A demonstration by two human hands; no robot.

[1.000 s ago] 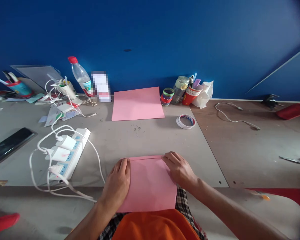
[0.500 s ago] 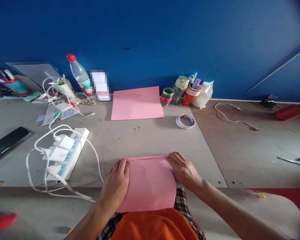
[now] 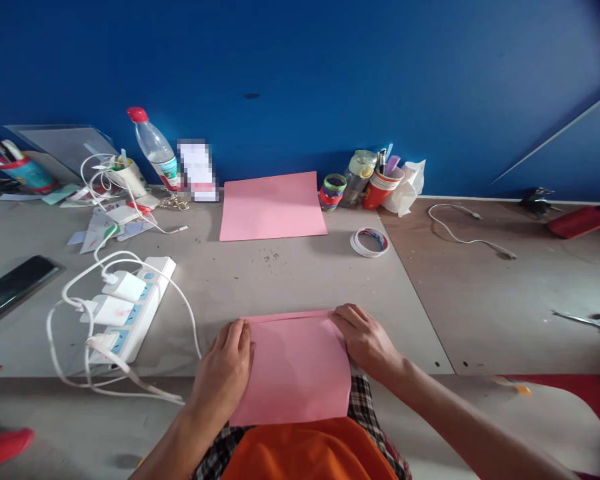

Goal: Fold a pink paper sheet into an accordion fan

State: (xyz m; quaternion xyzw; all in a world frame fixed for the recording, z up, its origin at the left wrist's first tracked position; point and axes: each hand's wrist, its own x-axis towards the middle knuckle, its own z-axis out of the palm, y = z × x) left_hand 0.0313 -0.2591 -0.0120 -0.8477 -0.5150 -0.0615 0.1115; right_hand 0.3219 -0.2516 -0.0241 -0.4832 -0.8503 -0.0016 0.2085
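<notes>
item one: a near pink sheet (image 3: pixel 300 373), in front of us at the desk's front edge, its near end reaching our orange garment (image 3: pixel 310 453); a narrow strip shows along its far edge, like a fold.

item two: our hands, a pair. the left hand (image 3: pixel 225 367) lies at the sheet's far left corner, fingers close together; the right hand (image 3: pixel 367 340) lies at the far right corner, fingers likewise together and bent. both touch the paper; whether they pinch it or only press it, we cannot tell.

item three: a second pink sheet (image 3: pixel 273 208), toward the back of the desk (image 3: pixel 280 283), near the blue wall (image 3: pixel 300 87).

item four: a roll of tape (image 3: pixel 367 254), lying flat, just right of and nearer than the second sheet.

item five, back row right: a small banded container (image 3: pixel 333 193), a clear jar (image 3: pixel 355 190), red paper cups (image 3: pixel 375 192) holding pens, and crumpled white tissue (image 3: pixel 410 187).

item six, left: a white power strip (image 3: pixel 153 310) with chargers plugged in, and, behind it, a tilted red-capped bottle (image 3: pixel 153 143).

item seven, far right: scissors (image 3: pixel 587 320).
</notes>
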